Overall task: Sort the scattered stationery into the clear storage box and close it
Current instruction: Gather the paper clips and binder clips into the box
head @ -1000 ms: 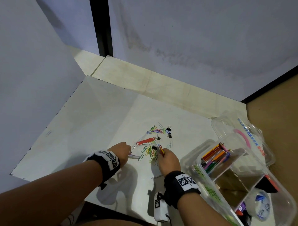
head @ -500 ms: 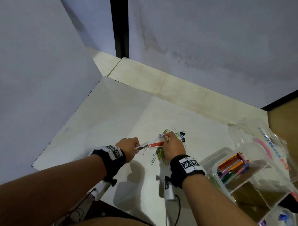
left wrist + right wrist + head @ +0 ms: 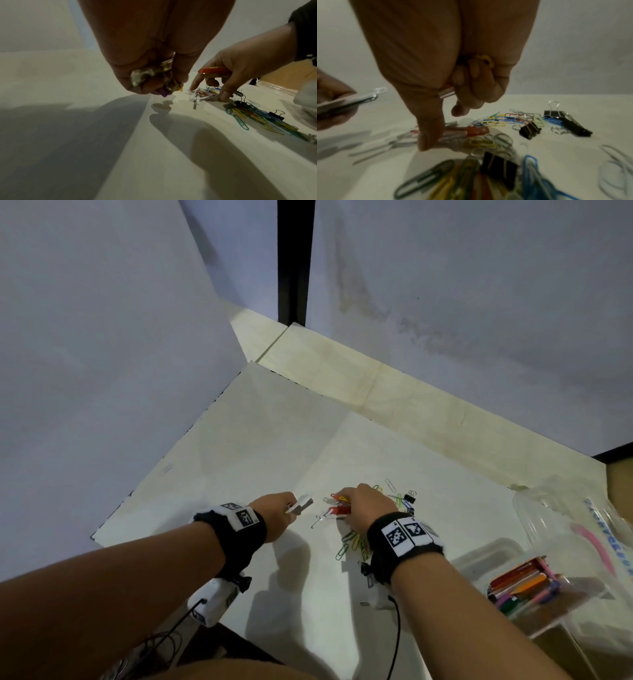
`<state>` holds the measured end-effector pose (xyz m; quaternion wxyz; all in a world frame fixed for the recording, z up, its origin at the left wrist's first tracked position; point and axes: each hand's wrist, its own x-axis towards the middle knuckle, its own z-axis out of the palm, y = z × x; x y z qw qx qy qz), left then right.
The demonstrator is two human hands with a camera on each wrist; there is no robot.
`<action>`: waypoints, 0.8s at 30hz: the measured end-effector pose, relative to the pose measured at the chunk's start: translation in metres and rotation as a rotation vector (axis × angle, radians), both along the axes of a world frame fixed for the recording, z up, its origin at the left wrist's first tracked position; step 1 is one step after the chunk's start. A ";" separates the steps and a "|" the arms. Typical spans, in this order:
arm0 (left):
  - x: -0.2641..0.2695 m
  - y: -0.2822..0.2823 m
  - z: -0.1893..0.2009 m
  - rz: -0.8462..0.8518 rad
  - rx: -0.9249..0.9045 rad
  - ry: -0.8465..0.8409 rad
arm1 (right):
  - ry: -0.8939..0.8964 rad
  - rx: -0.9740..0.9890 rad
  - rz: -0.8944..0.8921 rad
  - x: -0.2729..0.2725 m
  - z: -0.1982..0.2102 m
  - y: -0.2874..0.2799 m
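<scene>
Stationery (image 3: 363, 537) lies heaped on the counter (image 3: 281, 440): paper clips (image 3: 240, 120) and black binder clips (image 3: 529, 129), directly under the right hand (image 3: 368, 503). A red-handled piece (image 3: 476, 130) rests on the pile's near-left edge, long axis running roughly nine to three o'clock in the right wrist view, just beside that hand's thumb. Right hand is nearer; its fingers curl round an orange item (image 3: 214, 70), with thumb and forefinger reaching down to the pile. Left hand (image 3: 274, 513), at nine o'clock from the heap and slightly apart, grips a small bundle of pale and clear pieces (image 3: 301, 505). Box (image 3: 561, 587) stands open at four o'clock from the pile, pens (image 3: 520, 585) already in one compartment, its lid (image 3: 548, 508) behind it. Probably the red piece goes next.
</scene>
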<state>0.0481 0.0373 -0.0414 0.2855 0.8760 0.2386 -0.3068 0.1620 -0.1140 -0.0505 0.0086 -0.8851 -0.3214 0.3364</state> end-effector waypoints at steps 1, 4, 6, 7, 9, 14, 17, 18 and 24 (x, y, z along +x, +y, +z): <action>0.000 -0.001 -0.001 0.003 0.002 0.003 | 0.005 -0.008 0.035 -0.001 0.000 -0.001; -0.001 -0.003 -0.003 0.002 0.006 0.014 | -0.012 -0.017 0.063 -0.001 -0.004 -0.004; -0.002 -0.005 -0.006 0.004 -0.002 0.014 | -0.023 -0.054 0.070 -0.001 -0.005 -0.003; -0.002 -0.005 -0.007 0.007 -0.008 0.013 | -0.018 -0.071 0.067 -0.002 -0.004 -0.004; -0.004 -0.006 -0.007 0.013 -0.016 0.012 | 0.001 -0.072 0.015 -0.003 -0.001 -0.006; -0.003 -0.005 -0.007 0.033 -0.062 0.007 | 0.178 0.271 -0.454 -0.007 0.008 -0.023; 0.000 -0.003 -0.003 0.031 -0.078 0.001 | 0.556 0.619 -0.930 -0.015 0.027 -0.036; 0.000 -0.003 -0.002 0.021 -0.079 0.001 | 0.666 0.685 -1.052 -0.018 0.030 -0.040; 0.005 -0.011 0.016 -0.020 -0.099 -0.040 | 0.918 0.885 -1.296 -0.027 0.035 -0.060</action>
